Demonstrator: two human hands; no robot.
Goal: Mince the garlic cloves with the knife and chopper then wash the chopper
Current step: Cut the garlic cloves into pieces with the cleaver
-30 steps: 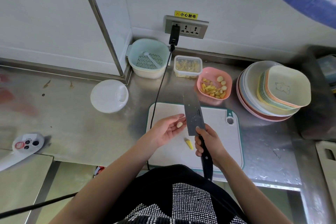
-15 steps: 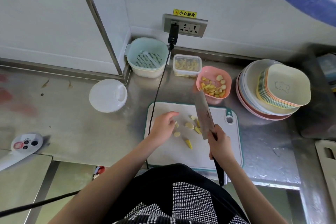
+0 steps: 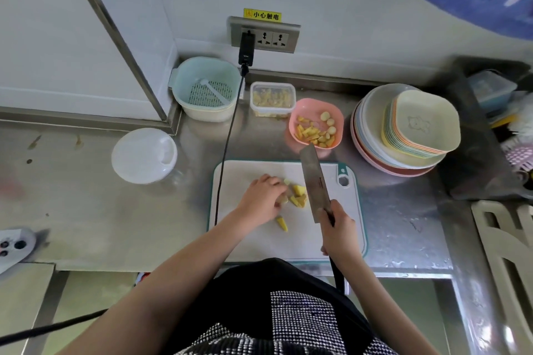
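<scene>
Right hand [image 3: 337, 232] grips knife [image 3: 314, 179] over cutting board [image 3: 251, 242]; left hand [image 3: 261, 200], fingers curled, holds garlic pieces [image 3: 298, 196] down beside the blade.

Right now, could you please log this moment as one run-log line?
stage: mincing | left hand: steadying garlic pieces on cutting board | right hand: gripping knife | chopper: untouched
</scene>
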